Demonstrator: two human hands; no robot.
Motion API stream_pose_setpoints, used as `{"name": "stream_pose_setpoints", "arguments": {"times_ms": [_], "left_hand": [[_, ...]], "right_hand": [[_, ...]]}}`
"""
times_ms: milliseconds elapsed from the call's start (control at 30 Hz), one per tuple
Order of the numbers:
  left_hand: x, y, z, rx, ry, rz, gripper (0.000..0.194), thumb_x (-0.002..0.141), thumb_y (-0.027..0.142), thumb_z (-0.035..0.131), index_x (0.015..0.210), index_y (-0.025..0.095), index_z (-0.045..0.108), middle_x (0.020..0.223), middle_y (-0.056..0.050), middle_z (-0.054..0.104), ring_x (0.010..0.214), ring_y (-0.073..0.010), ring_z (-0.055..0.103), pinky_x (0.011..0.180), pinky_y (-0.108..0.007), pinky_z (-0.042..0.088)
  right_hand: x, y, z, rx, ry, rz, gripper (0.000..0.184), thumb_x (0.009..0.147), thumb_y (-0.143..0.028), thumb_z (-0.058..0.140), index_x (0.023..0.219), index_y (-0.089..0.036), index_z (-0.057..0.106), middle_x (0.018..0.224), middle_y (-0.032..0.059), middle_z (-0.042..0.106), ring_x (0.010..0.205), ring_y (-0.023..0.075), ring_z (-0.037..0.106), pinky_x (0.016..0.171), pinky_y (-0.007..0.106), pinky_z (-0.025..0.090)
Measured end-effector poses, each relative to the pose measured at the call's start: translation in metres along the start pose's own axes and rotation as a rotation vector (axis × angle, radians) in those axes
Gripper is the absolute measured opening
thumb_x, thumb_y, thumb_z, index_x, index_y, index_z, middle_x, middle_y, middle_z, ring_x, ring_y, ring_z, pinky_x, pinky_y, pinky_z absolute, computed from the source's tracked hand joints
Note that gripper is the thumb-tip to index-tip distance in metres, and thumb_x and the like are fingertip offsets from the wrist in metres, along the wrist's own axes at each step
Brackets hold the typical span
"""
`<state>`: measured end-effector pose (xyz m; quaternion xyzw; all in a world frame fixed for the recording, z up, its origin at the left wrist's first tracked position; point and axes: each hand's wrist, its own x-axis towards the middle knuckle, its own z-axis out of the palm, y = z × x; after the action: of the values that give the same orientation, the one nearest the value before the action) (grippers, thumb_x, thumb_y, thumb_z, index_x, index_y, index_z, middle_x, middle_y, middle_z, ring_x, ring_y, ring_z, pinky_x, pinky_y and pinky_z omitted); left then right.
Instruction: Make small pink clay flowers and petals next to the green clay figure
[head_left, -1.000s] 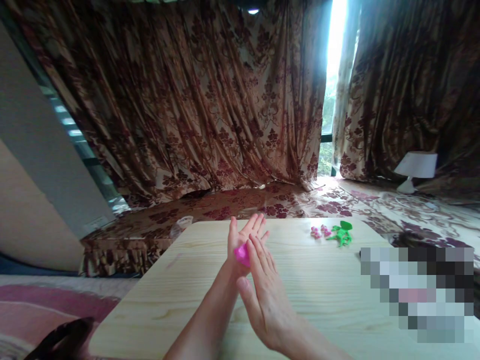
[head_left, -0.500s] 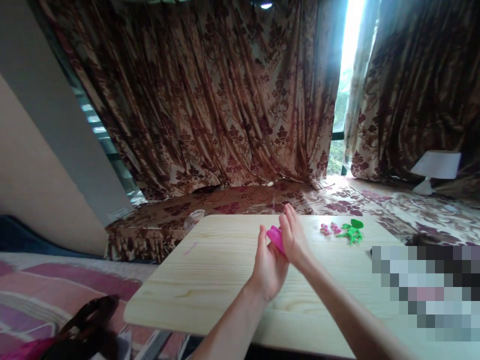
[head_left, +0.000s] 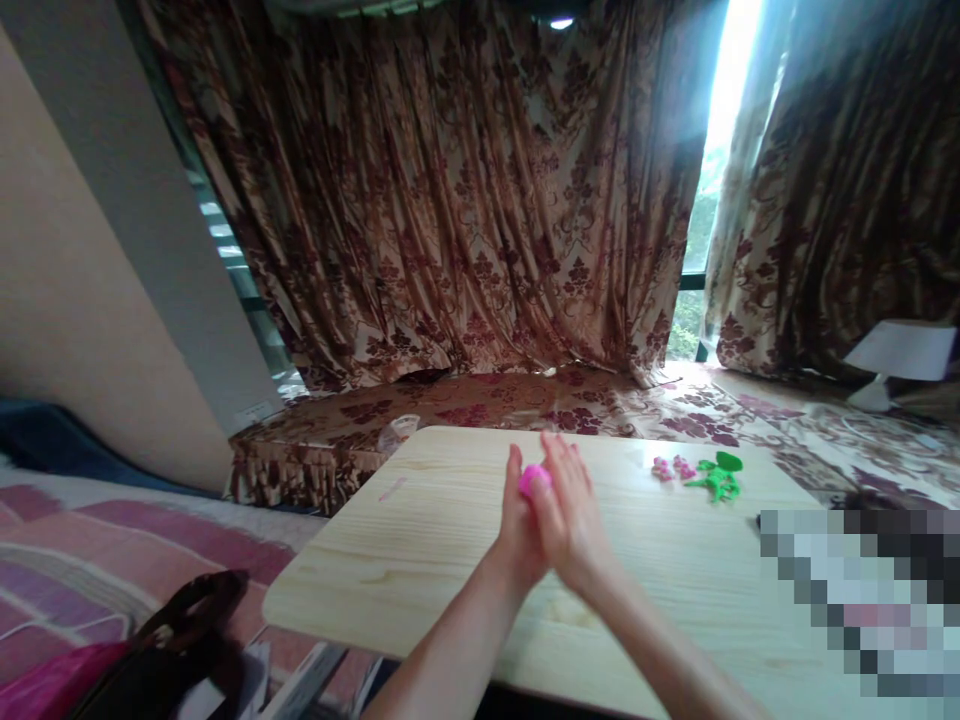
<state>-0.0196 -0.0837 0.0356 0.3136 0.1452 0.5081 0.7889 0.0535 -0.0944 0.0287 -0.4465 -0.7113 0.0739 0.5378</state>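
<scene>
A lump of pink modelling clay is pressed between my two palms above the table. My left hand lies under and to the left of it, thumb pointing up. From the right, my right hand covers part of the clay with its fingers extended. Most of the lump is hidden by the hands. Small pink clay pieces lie on the table further right, beside a green stem-like piece and a flat green oval.
The pale wooden table has a faint pink mark on its left. A clear plastic tub stands beyond its far left corner. A dark bag sits at lower left, and a white lamp at far right.
The right hand has slid down and toward me over the left palm. The clay, a flattened longer shape before, now shows as a rounder lump. The view has shifted slightly left.
</scene>
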Motion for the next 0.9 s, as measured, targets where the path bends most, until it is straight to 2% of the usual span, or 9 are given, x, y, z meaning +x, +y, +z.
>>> {"name": "stream_pose_setpoints", "arguments": {"times_ms": [67,133,233,367,467,567,633,800,900], "left_hand": [[-0.006,-0.005,0.000,-0.011,-0.042,-0.011,0.051,0.082,0.056,0.036,0.108,0.018,0.058,0.106,-0.009,0.061,0.099,-0.0219,0.055,0.086,-0.033,0.040],[-0.012,-0.008,-0.002,0.028,-0.063,-0.075,0.033,0.082,0.043,0.048,0.101,0.017,0.059,0.095,-0.007,0.062,0.086,-0.0175,0.058,0.080,-0.031,0.042],[-0.016,-0.001,-0.008,0.128,-0.065,-0.185,0.026,0.082,0.033,0.052,0.100,0.015,0.058,0.084,-0.006,0.060,0.070,-0.0134,0.057,0.071,-0.030,0.045],[-0.014,0.018,-0.016,0.237,-0.116,-0.339,0.033,0.083,0.039,0.048,0.100,0.013,0.059,0.070,-0.003,0.055,0.051,-0.0078,0.048,0.053,-0.024,0.041],[-0.013,0.026,-0.018,0.386,-0.129,-0.364,0.039,0.081,0.044,0.047,0.102,0.014,0.059,0.075,-0.006,0.059,0.053,-0.0095,0.051,0.052,-0.024,0.042],[-0.012,0.028,-0.022,0.601,-0.082,-0.248,0.033,0.076,0.037,0.058,0.100,0.014,0.060,0.092,-0.011,0.062,0.068,-0.0130,0.057,0.060,-0.025,0.045],[-0.010,0.029,-0.025,0.694,-0.067,-0.207,0.029,0.074,0.032,0.062,0.095,0.012,0.062,0.094,-0.012,0.062,0.071,-0.0133,0.058,0.062,-0.024,0.045],[-0.005,0.036,-0.027,0.700,-0.079,-0.285,0.030,0.076,0.037,0.058,0.090,0.010,0.064,0.085,-0.011,0.062,0.061,-0.0106,0.055,0.059,-0.024,0.045],[-0.005,0.040,-0.023,0.735,-0.116,-0.305,0.039,0.079,0.045,0.051,0.092,0.011,0.064,0.082,-0.011,0.062,0.062,-0.0126,0.055,0.058,-0.026,0.045]], "right_hand": [[0.018,0.020,-0.005,0.001,0.126,0.182,0.049,0.092,-0.039,0.027,0.131,-0.014,0.039,0.140,0.0120,0.034,0.133,0.0252,0.020,0.106,0.055,0.014],[0.036,0.041,-0.017,0.081,0.116,0.266,0.050,0.090,-0.043,0.031,0.126,-0.013,0.046,0.135,0.0132,0.042,0.131,0.0260,0.026,0.105,0.054,0.017],[0.046,0.056,-0.041,0.339,-0.108,0.348,0.047,0.089,-0.046,0.033,0.119,-0.018,0.054,0.118,0.0112,0.059,0.111,0.0239,0.053,0.094,0.048,0.039],[0.035,0.048,-0.068,0.665,-0.421,0.383,0.044,0.082,-0.041,0.051,0.121,-0.019,0.052,0.109,0.0090,0.064,0.091,0.0192,0.062,0.083,0.041,0.048],[0.030,0.045,-0.075,0.659,-0.511,0.329,0.041,0.074,-0.032,0.063,0.111,-0.016,0.058,0.098,0.0060,0.066,0.082,0.0160,0.062,0.078,0.037,0.050],[0.029,0.049,-0.074,0.624,-0.437,0.343,0.033,0.072,-0.029,0.065,0.102,-0.014,0.060,0.088,0.0042,0.066,0.075,0.0143,0.061,0.071,0.032,0.051],[0.028,0.052,-0.074,0.592,-0.403,0.355,0.031,0.073,-0.030,0.064,0.099,-0.014,0.060,0.086,0.0043,0.065,0.075,0.0145,0.061,0.070,0.032,0.051],[0.023,0.054,-0.077,0.508,-0.450,0.305,0.045,0.075,-0.033,0.061,0.117,-0.018,0.053,0.102,0.0067,0.063,0.088,0.0166,0.060,0.078,0.035,0.050],[0.023,0.053,-0.075,0.478,-0.512,0.307,0.043,0.072,-0.033,0.065,0.111,-0.015,0.057,0.089,0.0054,0.065,0.076,0.0152,0.061,0.072,0.032,0.051]]}}
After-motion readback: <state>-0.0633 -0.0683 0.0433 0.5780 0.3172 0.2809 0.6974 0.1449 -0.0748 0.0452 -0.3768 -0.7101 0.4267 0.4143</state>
